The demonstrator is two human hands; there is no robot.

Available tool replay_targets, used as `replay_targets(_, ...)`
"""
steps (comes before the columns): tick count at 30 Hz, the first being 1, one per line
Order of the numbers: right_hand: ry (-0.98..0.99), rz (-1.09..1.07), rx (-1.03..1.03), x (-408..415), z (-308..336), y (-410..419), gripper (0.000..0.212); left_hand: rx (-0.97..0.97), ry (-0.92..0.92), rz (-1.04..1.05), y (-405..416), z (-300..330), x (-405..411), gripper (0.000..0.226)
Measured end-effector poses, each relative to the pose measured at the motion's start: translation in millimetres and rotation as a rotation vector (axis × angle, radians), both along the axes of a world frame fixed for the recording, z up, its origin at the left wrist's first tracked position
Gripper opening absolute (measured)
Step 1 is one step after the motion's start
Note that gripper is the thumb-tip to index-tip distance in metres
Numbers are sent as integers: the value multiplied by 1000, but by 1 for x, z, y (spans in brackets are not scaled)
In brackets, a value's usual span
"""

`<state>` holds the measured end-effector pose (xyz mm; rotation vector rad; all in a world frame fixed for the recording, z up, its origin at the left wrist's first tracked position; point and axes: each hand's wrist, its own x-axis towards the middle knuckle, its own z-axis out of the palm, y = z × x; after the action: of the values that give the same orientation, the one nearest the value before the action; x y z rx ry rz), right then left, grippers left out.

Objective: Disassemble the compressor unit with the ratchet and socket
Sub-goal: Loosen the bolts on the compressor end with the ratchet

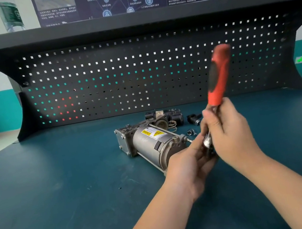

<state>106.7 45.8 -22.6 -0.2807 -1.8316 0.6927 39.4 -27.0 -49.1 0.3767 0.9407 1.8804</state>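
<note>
The compressor unit (147,142), a grey metal cylinder with a yellow warning label, lies on its side on the blue-green bench (58,191). Just in front of its near end I hold the ratchet (219,76), its red and black handle pointing up and blurred. My right hand (228,137) grips the ratchet's shaft below the handle. My left hand (190,161) pinches the ratchet's shiny head, where the socket sits; the socket itself is mostly hidden by my fingers.
Loose removed parts lie behind the compressor: a black valve block (168,117), a wire spring (172,125), a black fitting (193,119) and a small bolt (190,132). A dark pegboard (138,72) closes the back of the bench under a shelf.
</note>
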Motion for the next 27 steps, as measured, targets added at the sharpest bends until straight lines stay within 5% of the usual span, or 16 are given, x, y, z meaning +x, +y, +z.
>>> replay_targets(2, -45, -41, 110, -1, -5, -9, 11, 0, -5, 20, 1, -1, 0, 8)
replay_targets(4, 45, -112, -39, -7, -5, -8, 16, -9, -15, 36, 2, 0, 0, 8)
replay_targets(7, 151, -170, -744, -10, -5, 14, 24, -27, -41, 49, 5, 0, 0, 7)
replay_targets(9, 216, 23, -1289, -11, -12, 26, 25, -35, -36, 49, 5, 1, 1, 7)
replay_targets(10, 243, 77, -1383, -12, -14, 27, 25, -39, -31, 48, 5, 1, 1, 8)
replay_targets(12, 232, 65, -1194, -13, -12, 23, 26, -41, -33, 39, 5, 0, -1, 9)
replay_targets(17, -15, -30, -5, 1, 0, 0, 13, -11, -3, 12, 2, -1, -1, 10)
replay_targets(20, -40, -77, 69, -3, -5, -9, 13, -12, 0, 25, 3, -1, -2, 11)
replay_targets(22, 63, -150, -150, -8, -5, -3, 21, -26, -18, 36, 4, -1, -1, 9)
replay_targets(26, 186, -5, -1126, -11, -7, 22, 26, -47, -46, 42, 5, 2, 2, 6)
replay_targets(27, 191, 40, -1206, -11, -8, 24, 26, -47, -47, 39, 4, 2, 2, 6)
